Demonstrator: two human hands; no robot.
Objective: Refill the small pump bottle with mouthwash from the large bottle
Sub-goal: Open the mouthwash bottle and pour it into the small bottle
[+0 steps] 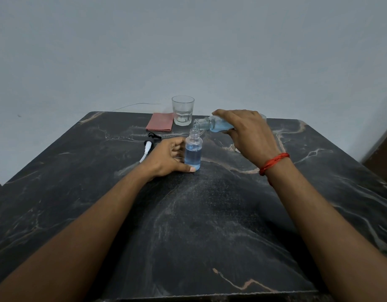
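The small clear bottle stands upright on the dark marble table, uncapped and mostly full of blue liquid. My left hand grips it from the left, thumb at its base. My right hand holds the large clear bottle tipped almost flat. Its open mouth points left, just above the small bottle's neck. Blue mouthwash lies along the large bottle's lower side. My hand covers most of its body. The black-and-white pump head lies on the table, left of the small bottle.
An empty drinking glass stands at the table's far edge, behind the bottles. A folded pink cloth lies left of it. A grey wall rises behind the table. A red thread circles my right wrist.
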